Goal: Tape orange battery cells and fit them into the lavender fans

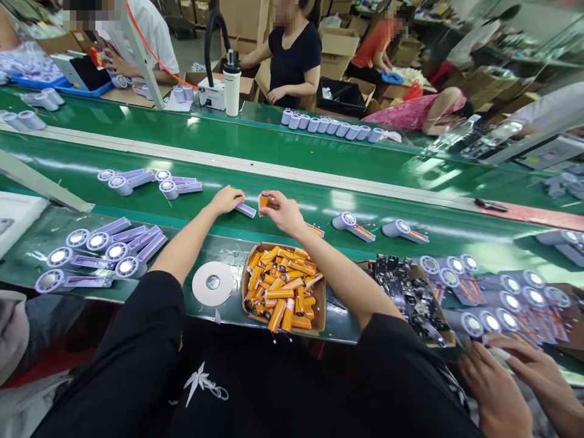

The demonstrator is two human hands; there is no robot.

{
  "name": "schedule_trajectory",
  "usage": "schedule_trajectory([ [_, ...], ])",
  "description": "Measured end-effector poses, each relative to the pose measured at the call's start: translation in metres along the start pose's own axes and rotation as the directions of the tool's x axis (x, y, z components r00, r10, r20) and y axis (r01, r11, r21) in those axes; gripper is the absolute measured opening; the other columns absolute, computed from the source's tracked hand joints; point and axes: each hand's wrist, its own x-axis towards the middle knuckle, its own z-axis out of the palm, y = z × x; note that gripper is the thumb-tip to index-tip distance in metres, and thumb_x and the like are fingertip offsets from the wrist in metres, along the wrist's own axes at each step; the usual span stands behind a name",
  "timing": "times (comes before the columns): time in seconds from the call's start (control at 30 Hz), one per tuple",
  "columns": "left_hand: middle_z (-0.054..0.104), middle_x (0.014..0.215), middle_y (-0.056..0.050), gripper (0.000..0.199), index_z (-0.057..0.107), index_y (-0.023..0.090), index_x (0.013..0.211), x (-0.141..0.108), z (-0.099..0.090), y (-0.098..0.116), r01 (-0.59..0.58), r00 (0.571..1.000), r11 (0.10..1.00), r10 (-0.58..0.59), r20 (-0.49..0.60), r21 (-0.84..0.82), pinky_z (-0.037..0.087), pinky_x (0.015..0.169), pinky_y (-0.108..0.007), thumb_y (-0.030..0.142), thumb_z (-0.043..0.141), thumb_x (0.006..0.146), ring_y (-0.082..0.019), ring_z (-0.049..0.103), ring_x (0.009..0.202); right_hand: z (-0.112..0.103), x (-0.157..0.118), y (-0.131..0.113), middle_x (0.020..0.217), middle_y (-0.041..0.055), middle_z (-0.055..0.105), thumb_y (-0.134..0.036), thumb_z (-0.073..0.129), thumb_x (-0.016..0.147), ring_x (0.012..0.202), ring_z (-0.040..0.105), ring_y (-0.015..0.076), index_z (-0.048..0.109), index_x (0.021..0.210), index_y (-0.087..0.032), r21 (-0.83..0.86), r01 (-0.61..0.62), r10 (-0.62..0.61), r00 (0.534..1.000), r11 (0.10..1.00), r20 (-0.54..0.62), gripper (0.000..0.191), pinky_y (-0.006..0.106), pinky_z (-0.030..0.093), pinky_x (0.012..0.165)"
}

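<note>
My left hand (225, 199) is closed on a lavender handheld fan; its open handle (245, 210) points right, and the round head is hidden behind my fingers. Just to the right, my right hand (283, 213) pinches an orange wrapped battery (263, 205), held a little apart from the handle. Below my right forearm stands a cardboard box (322, 310) heaped with orange batteries (279, 293). A white roll of tape (212, 284) lies flat to the left of that box. Part of another fan shows behind my right wrist.
Several fans (98, 246) lie on the left ledge, others on the green belt (292, 182). On the right are a box of black parts (401, 292), more fans (511, 301) and a co-worker's hands (502, 371). Co-workers stand across the belt near a white bottle (232, 88).
</note>
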Motion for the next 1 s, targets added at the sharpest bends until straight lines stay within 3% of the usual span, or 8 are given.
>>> schedule_trajectory([
  [0.13, 0.082, 0.113, -0.01, 0.03, 0.077, 0.024, 0.115, -0.003, 0.015, 0.012, 0.133, 0.988, 0.991, -0.133, -0.083, -0.005, 0.046, 0.117, -0.044, 0.033, 0.05, 0.107, -0.028, 0.071, 0.114, 0.026, 0.051, 0.015, 0.121, 0.0092, 0.086, -0.027, 0.066, 0.102, 0.112, 0.083, 0.0215, 0.056, 0.153, -0.018, -0.441, 0.035, 0.082, 0.967, 0.897, 0.243, 0.052, 0.033, 0.063, 0.1],
  [0.33, 0.08, 0.121, -0.008, 0.024, 0.074, 0.026, 0.114, 0.003, 0.017, 0.016, 0.194, 0.979, 0.979, -0.198, -0.056, -0.066, 0.05, 0.105, -0.035, 0.036, 0.053, 0.108, -0.026, 0.069, 0.12, 0.029, 0.05, 0.02, 0.131, 0.02, 0.082, -0.041, 0.064, 0.107, 0.118, 0.08, 0.0385, 0.059, 0.158, -0.023, -0.66, 0.141, 0.171, 0.907, 0.738, 0.384, 0.054, 0.048, 0.06, 0.103],
  [0.43, 0.081, 0.122, -0.008, 0.024, 0.074, 0.025, 0.112, 0.004, 0.019, 0.021, 0.204, 0.977, 0.975, -0.209, -0.042, -0.092, 0.05, 0.104, -0.036, 0.035, 0.052, 0.108, -0.026, 0.069, 0.121, 0.035, 0.049, 0.017, 0.133, 0.0225, 0.08, -0.049, 0.053, 0.11, 0.121, 0.078, 0.0416, 0.059, 0.159, -0.026, -0.722, 0.19, 0.216, 0.877, 0.666, 0.43, 0.054, 0.052, 0.059, 0.102],
  [0.6, 0.083, 0.121, -0.006, 0.027, 0.074, 0.025, 0.113, 0.008, 0.016, 0.031, 0.211, 0.976, 0.97, -0.215, -0.027, -0.12, 0.052, 0.103, -0.036, 0.03, 0.048, 0.107, -0.025, 0.071, 0.118, 0.048, 0.063, 0.001, 0.139, 0.0254, 0.076, -0.045, 0.061, 0.105, 0.128, 0.074, 0.0421, 0.067, 0.149, -0.018, -0.761, 0.25, 0.264, 0.835, 0.599, 0.482, 0.052, 0.051, 0.059, 0.104],
  [0.77, 0.072, 0.148, -0.013, 0.038, 0.071, 0.018, 0.135, 0.006, 0.003, 0.05, 0.157, 0.986, 0.98, -0.163, -0.045, -0.122, 0.042, 0.126, -0.045, 0.027, 0.056, 0.101, -0.03, 0.058, 0.144, 0.009, 0.048, -0.022, 0.152, 0.0195, 0.072, -0.043, 0.064, 0.106, 0.137, 0.07, 0.0363, 0.063, 0.156, -0.021, -0.705, 0.287, 0.242, 0.801, 0.648, 0.548, 0.055, 0.05, 0.054, 0.115],
  [0.83, 0.06, 0.164, -0.015, 0.053, 0.062, 0.015, 0.151, -0.027, -0.002, 0.059, 0.083, 0.986, 0.989, -0.1, -0.136, -0.126, 0.029, 0.136, -0.05, 0.03, 0.061, 0.1, -0.032, 0.043, 0.159, -0.023, 0.008, -0.034, 0.159, 0.0161, 0.067, -0.037, 0.059, 0.109, 0.145, 0.065, 0.0328, 0.062, 0.158, -0.02, -0.601, 0.289, 0.081, 0.856, 0.745, 0.511, 0.051, 0.05, 0.049, 0.123],
  [0.9, 0.06, 0.163, -0.014, 0.058, 0.06, 0.017, 0.154, -0.09, -0.006, 0.064, -0.044, 0.977, 0.991, 0.016, -0.211, -0.128, 0.028, 0.137, -0.054, 0.04, 0.064, 0.101, -0.034, 0.043, 0.159, -0.055, -0.053, -0.049, 0.152, 0.0139, 0.073, -0.036, 0.058, 0.111, 0.139, 0.069, 0.0296, 0.067, 0.153, -0.018, -0.439, 0.264, -0.08, 0.915, 0.859, 0.396, 0.046, 0.049, 0.052, 0.122],
  [1.0, 0.069, 0.154, -0.008, 0.05, 0.07, 0.028, 0.144, -0.212, -0.004, 0.057, -0.223, 0.966, 0.962, 0.24, 0.097, -0.16, 0.042, 0.131, -0.051, 0.051, 0.068, 0.1, -0.032, 0.058, 0.148, -0.082, -0.155, -0.066, 0.127, 0.0083, 0.085, -0.037, 0.062, 0.11, 0.116, 0.08, 0.0242, 0.079, 0.131, -0.022, -0.239, 0.219, -0.123, 0.925, 0.946, 0.36, 0.031, 0.042, 0.063, 0.106],
])
